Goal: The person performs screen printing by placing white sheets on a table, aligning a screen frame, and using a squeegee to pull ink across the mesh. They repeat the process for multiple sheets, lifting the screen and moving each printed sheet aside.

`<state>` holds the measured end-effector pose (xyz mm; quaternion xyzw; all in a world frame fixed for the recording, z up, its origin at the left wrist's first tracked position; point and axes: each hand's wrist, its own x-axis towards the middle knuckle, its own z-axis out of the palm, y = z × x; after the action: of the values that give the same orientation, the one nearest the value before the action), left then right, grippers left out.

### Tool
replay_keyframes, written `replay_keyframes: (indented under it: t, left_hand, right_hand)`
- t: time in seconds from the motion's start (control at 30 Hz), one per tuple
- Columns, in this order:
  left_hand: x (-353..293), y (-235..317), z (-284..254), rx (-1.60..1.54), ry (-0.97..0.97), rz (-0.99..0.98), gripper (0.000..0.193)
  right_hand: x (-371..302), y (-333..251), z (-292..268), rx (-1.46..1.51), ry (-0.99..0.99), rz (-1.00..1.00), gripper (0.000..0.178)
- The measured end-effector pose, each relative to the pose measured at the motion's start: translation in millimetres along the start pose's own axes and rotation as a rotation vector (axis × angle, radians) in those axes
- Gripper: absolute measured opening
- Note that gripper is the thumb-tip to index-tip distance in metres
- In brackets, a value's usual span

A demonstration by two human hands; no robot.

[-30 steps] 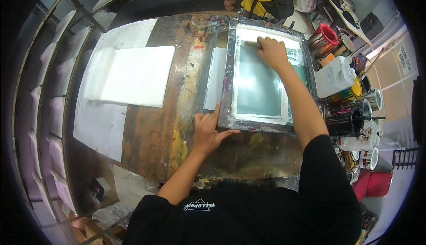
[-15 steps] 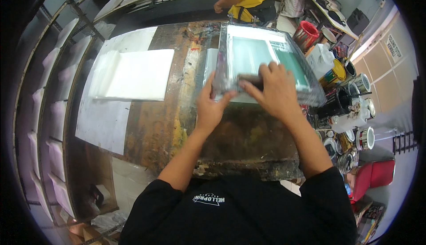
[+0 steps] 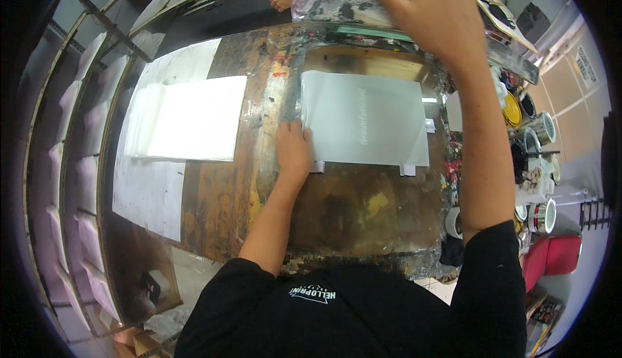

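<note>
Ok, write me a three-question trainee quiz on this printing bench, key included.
1. True or false: the printing frame lies flat on the grey sheet.
2. What does the left hand touch? A) a paint tin B) the grey sheet's left edge C) the white stack
3. Fill in: the stack of white sheets lies to the person's ____ of the grey sheet.

Key: 1. False; the right hand has a grip on the raised frame. 2. B. 3. left.
</note>
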<state>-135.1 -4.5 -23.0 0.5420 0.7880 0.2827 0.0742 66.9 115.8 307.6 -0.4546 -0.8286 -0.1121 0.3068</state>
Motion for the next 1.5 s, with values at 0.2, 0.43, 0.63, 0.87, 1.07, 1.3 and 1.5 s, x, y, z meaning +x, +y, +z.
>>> replay_keyframes:
  t: [0.2, 0.43, 0.63, 0.87, 1.07, 1.3, 1.5]
  left_hand:
    - [25, 18, -44, -0.428, 0.106, -0.035, 0.033]
    - [116, -39, -120, -0.364, 0.002, -0.058, 0.037]
    - [162, -148, -135, -0.113, 0.153, -0.061, 0.047]
    - [163, -307, -230, 0.906, 0.434, -0.36, 0.085]
    - [173, -334, -269, 0.693, 0.128, -0.525, 0.091]
    - [191, -316, -277, 0.696, 0.096, -0.598, 0.095]
    - [191, -309, -253, 0.841, 0.214, -0.535, 0.075]
  right_hand:
    - [15, 3, 8, 0.05, 0.031, 0.011, 0.072]
    - [19, 16, 9, 0.024, 0.064, -0.028, 0.066]
    - [8, 21, 17, -0.018, -0.031, 0.093, 0.063]
    - [-3, 21, 17, -0.057, -0.011, 0.071, 0.053]
    - [2, 37, 25, -0.037, 0.086, -0.003, 0.053]
    - [10, 38, 16, -0.019, -0.029, 0.079, 0.049]
    - [13, 35, 13, 0.033, -0.058, 0.079, 0.048]
